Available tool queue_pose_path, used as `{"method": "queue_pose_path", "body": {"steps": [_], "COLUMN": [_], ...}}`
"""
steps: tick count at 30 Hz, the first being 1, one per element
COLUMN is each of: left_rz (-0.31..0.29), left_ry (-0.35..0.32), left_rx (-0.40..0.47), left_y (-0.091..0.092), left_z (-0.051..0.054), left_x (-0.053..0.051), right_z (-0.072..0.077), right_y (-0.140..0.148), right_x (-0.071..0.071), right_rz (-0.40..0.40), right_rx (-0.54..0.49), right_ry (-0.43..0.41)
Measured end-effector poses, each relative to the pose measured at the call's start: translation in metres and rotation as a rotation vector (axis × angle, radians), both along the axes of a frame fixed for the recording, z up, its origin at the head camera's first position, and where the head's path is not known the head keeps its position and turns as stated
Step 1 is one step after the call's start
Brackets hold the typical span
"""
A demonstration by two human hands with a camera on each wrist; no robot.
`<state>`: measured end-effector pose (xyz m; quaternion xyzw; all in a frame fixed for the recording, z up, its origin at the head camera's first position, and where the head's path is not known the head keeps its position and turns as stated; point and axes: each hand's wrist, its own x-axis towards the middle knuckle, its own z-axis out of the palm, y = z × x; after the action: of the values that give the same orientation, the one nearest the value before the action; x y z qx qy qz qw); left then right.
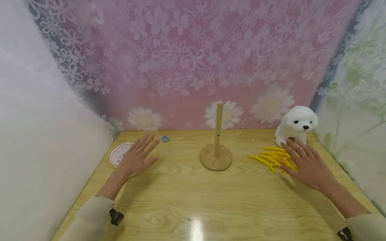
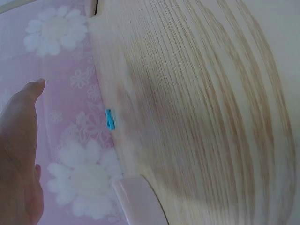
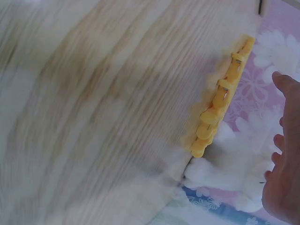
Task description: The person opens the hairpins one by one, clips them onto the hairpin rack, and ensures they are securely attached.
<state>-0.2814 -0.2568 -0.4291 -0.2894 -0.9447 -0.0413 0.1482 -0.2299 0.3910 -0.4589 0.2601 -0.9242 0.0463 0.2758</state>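
Note:
My left hand (image 1: 137, 160) is held out with straight fingers, partly covering a round pink clock (image 1: 117, 154); nothing is in it. Beyond its fingertips lies a small blue ring (image 1: 165, 138), also visible in the left wrist view as a blue loop (image 2: 110, 120). My right hand (image 1: 310, 165) is likewise extended and holds nothing. It overlaps a spread of several slim yellow clips (image 1: 268, 159), which look like clothes pegs (image 3: 220, 101) in the right wrist view. Behind that hand sits a white toy dog (image 1: 297, 124). Whether either hand touches the table is unclear.
Between the hands, a wooden post on a round base (image 1: 216, 162) stands upright on the wood-grain table (image 1: 187, 197). A pink flowered curtain (image 1: 193, 67) hangs along the back edge. Pale fabric (image 1: 39, 134) closes off the left side, and a leafy-patterned sheet (image 1: 359, 117) the right.

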Motion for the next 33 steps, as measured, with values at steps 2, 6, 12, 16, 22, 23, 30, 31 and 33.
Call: {"method": "queue_pose_path", "body": {"steps": [2,6,12,16,22,23,30,31,33], "left_rz": [-0.006,-0.013,-0.035,-0.041,-0.041,-0.037,-0.039,-0.045,-0.057], "left_ry": [-0.057,-0.204,-0.471,-0.577,-0.643,-0.648,-0.626,-0.619,-0.614], "left_rx": [0.069,0.237,0.449,0.553,0.627,0.621,0.516,0.505,0.481], "left_y": [0.006,0.022,0.048,0.064,0.090,0.094,0.123,0.128,0.138], "left_z": [-0.003,-0.009,-0.015,-0.023,-0.038,-0.040,-0.051,-0.051,-0.052], "left_x": [-0.003,-0.011,-0.019,-0.024,-0.030,-0.031,-0.030,-0.030,-0.032], "right_z": [0.002,0.003,0.003,0.005,0.002,0.001,-0.008,-0.009,-0.012], "right_y": [-0.004,-0.016,-0.028,-0.034,-0.044,-0.046,-0.050,-0.050,-0.049], "right_x": [0.002,0.004,0.006,0.010,0.016,0.016,0.011,0.010,0.009], "right_rz": [-0.021,0.006,-0.003,-0.064,-0.097,-0.100,-0.108,-0.106,-0.101], "right_rx": [-0.083,-0.263,-0.419,-0.485,-0.589,-0.595,-0.526,-0.523,-0.521], "right_ry": [-0.120,-0.242,-0.375,-0.496,-0.671,-0.688,-0.671,-0.664,-0.648]}}
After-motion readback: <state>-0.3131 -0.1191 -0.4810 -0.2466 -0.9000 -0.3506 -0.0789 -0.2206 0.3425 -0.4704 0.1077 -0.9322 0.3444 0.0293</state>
